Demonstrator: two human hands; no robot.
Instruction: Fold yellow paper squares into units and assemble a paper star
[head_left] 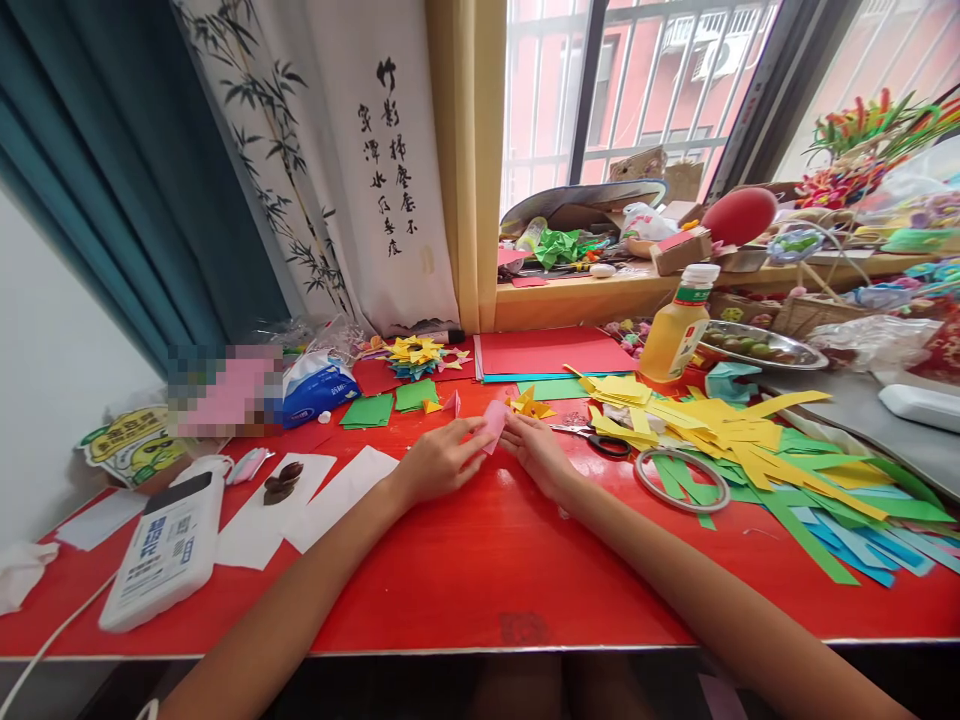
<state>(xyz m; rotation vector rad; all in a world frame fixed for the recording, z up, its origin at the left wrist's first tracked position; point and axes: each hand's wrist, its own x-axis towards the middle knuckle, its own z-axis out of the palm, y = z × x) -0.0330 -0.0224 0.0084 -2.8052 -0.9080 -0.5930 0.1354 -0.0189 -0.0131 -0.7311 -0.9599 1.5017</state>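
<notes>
Between my two hands, just above the red table (465, 560), is a small folded piece of pink paper (494, 424). My left hand (441, 462) grips its left side with fingers and thumb. From the right, the fingers of my right hand (538, 455) pinch its other edge. Just behind lie a yellow folded paper piece (531, 403) and a small pink folded piece (451, 405). Black-handled scissors (609, 445) rest to the right of my right hand.
Yellow paper strips (720, 430), green strips and blue strips cover the right side, with a tape roll (724, 490) there. A juice bottle (675, 330) stands behind them. Red paper sheets (555, 352) lie at the back. At left are a white box-shaped device (161, 550) and a tissue pack (319, 388).
</notes>
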